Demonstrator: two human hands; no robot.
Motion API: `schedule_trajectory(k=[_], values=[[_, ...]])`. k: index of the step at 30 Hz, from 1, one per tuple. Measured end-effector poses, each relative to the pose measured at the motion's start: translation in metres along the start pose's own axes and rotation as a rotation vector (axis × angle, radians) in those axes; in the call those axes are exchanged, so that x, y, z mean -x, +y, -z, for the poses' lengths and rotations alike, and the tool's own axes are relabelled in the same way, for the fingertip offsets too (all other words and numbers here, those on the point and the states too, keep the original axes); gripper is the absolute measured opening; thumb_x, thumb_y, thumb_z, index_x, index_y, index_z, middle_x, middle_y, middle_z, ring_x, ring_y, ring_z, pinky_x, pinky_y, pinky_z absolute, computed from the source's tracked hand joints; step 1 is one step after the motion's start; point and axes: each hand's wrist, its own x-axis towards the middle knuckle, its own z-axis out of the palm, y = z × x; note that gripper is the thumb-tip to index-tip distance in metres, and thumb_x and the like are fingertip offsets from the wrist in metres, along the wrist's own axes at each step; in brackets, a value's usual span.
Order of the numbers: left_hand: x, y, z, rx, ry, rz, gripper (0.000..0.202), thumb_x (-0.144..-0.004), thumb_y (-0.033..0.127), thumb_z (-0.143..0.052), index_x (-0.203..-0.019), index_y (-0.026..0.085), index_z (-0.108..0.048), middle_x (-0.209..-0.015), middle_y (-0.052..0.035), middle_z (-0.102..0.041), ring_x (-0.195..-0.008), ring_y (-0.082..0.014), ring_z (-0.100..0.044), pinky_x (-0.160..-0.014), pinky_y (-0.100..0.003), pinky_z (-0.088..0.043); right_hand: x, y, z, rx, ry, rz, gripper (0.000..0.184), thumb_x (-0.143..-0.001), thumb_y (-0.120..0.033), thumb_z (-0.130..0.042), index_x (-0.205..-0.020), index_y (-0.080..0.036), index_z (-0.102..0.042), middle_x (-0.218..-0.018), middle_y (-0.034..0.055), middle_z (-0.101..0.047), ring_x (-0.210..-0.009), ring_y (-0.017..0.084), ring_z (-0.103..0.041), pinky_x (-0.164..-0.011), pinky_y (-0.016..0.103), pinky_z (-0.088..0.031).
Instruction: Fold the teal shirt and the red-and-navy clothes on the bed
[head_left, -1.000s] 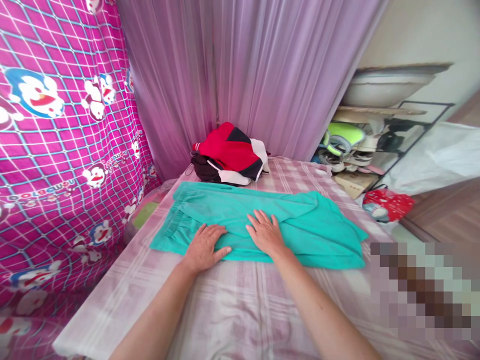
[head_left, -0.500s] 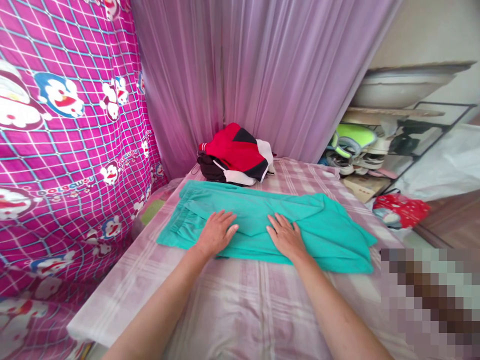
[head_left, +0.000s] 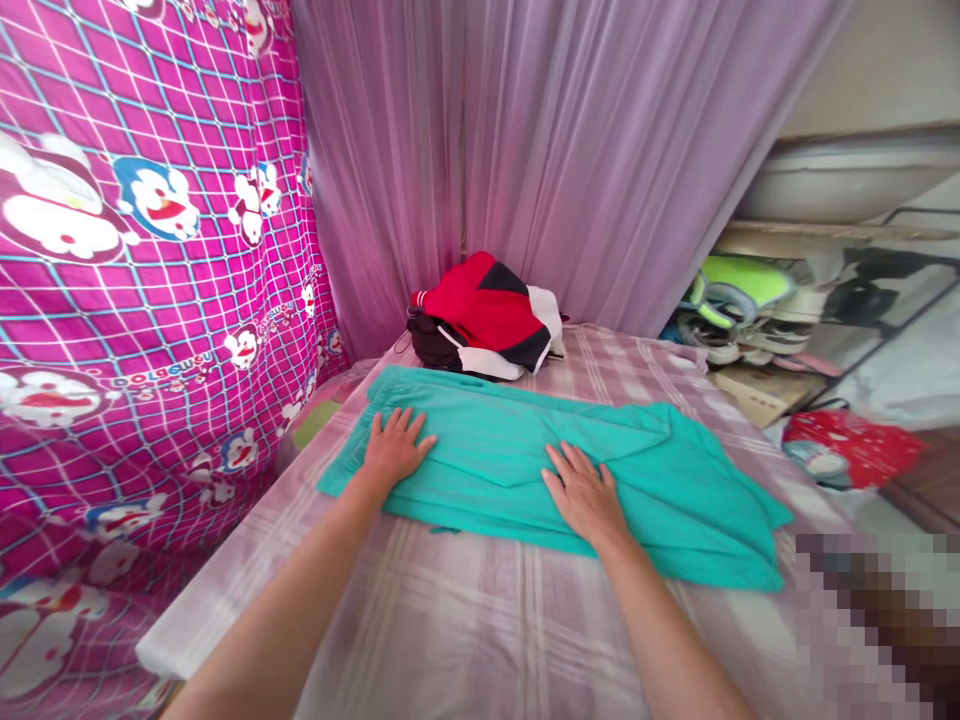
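Note:
Teal pants (head_left: 487,440) with a gathered elastic waistband at the left lie folded lengthwise across the table. Some creases run over the fabric, mostly towards the right end. My left hand (head_left: 396,446) rests flat with fingers spread on the cloth close to the waistband. Flat on the middle of the pants is my right hand (head_left: 585,490), its fingers stretched out and a little apart. Neither hand grips the fabric.
A plaid cloth (head_left: 465,620) covers the table. Behind the pants sits a heap with a red, black and white jacket (head_left: 487,305). Purple curtains (head_left: 570,150) hang at the back, a pink patterned sheet (head_left: 180,300) at left. Shoes (head_left: 780,335) fill a rack at right.
My left hand has slid left along the pants towards the waistband. My right hand stays at about the same place on the cloth. The view has shifted slightly.

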Motion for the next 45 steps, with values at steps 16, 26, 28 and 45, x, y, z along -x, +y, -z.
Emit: schedule_trajectory(k=[16, 26, 28, 45], values=[[-0.009, -0.019, 0.009, -0.053, -0.081, 0.105, 0.068, -0.096, 0.062, -0.027, -0.149, 0.022, -0.042, -0.158, -0.0109, -0.038, -0.147, -0.0348, -0.028, -0.115, -0.064, -0.023, 0.002, -0.005, 0.012, -0.045, -0.035, -0.018, 0.050, -0.101, -0.042, -0.034, -0.146, -0.025, -0.048, -0.155, 0.0111, -0.042, -0.143, 0.026, -0.037, -0.114, 0.056, -0.027], [-0.010, -0.015, 0.011, -0.103, -0.141, 0.156, 0.065, -0.097, 0.060, -0.026, -0.151, 0.028, -0.038, -0.161, -0.0056, -0.035, -0.149, -0.0309, -0.026, -0.118, -0.059, -0.021, 0.004, -0.003, 0.010, -0.044, -0.018, -0.040, 0.047, -0.100, -0.037, -0.038, -0.144, -0.024, -0.051, -0.153, 0.0096, -0.045, -0.141, 0.025, -0.040, -0.114, 0.056, -0.027], [-0.010, -0.015, 0.011, -0.103, -0.143, 0.155, 0.066, -0.097, 0.060, -0.025, -0.152, 0.027, -0.036, -0.161, -0.0054, -0.033, -0.149, -0.0307, -0.024, -0.118, -0.059, -0.021, 0.005, 0.002, 0.009, -0.063, -0.013, -0.041, 0.046, -0.100, -0.036, -0.038, -0.143, -0.025, -0.052, -0.152, 0.0095, -0.047, -0.140, 0.026, -0.042, -0.113, 0.057, -0.027], [-0.012, -0.015, 0.012, -0.092, -0.140, 0.158, 0.066, -0.096, 0.058, -0.027, -0.152, 0.024, -0.036, -0.162, -0.0059, -0.032, -0.149, -0.0316, -0.023, -0.118, -0.061, -0.020, 0.016, 0.044, 0.003, -0.092, 0.134, -0.070, 0.044, -0.099, -0.037, -0.039, -0.135, -0.022, -0.060, -0.143, 0.0115, -0.057, -0.131, 0.026, -0.051, -0.110, 0.053, -0.033]])
